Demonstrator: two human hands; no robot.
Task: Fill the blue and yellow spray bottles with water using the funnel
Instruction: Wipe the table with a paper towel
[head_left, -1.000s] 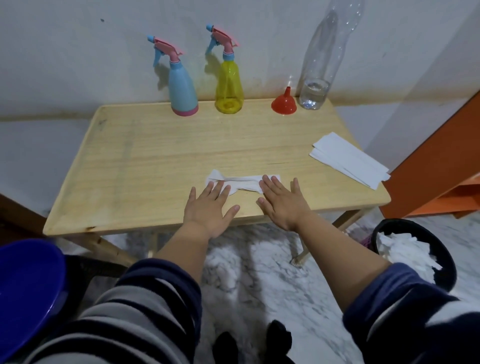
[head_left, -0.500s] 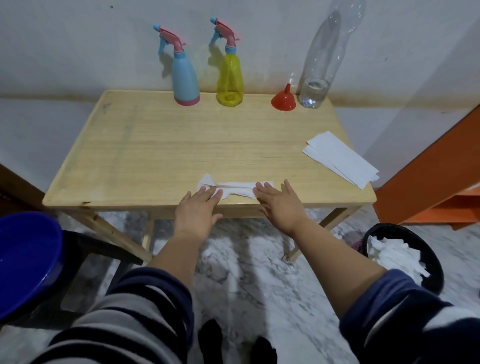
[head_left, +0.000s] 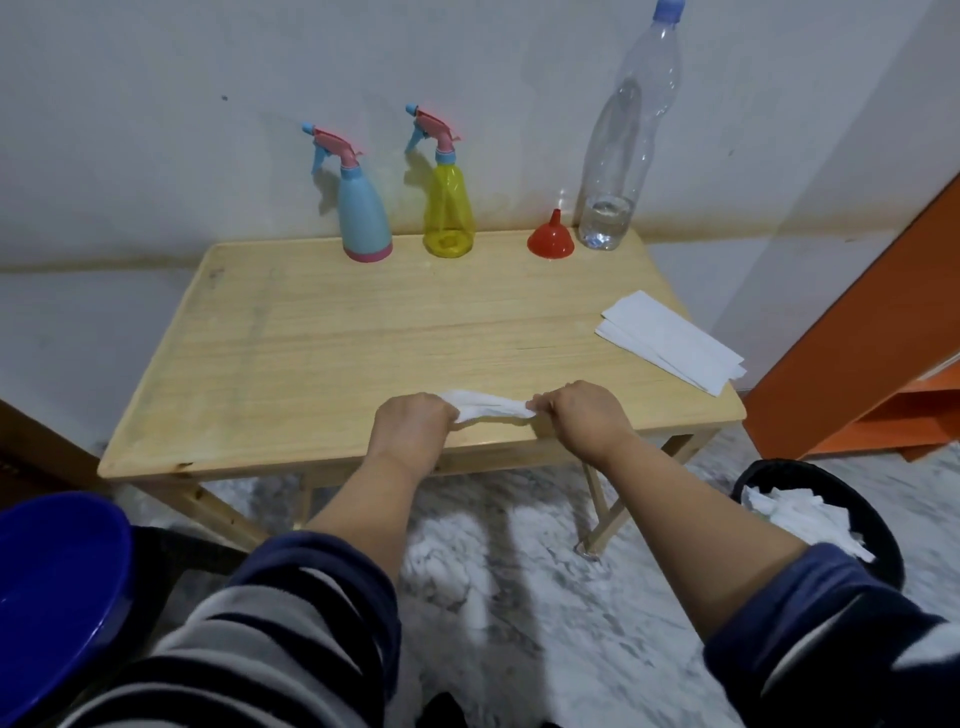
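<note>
On the pale wooden surface (head_left: 322, 332) against a grey wall stand two pink-triggered spray bottles, one opaque blue (head_left: 363, 218) and one translucent yellow (head_left: 448, 213), beside one red plastic funnel (head_left: 550, 243) and one clear water bottle (head_left: 621, 150), while the left hand (head_left: 413, 426) and right hand (head_left: 582, 415) each hold in a curled grip one end of a crumpled white tissue (head_left: 485, 406).

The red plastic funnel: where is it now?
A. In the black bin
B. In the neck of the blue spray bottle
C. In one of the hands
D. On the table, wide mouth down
D: the red plastic funnel stands mouth-down on the wooden table, beside the clear plastic water bottle.
</note>
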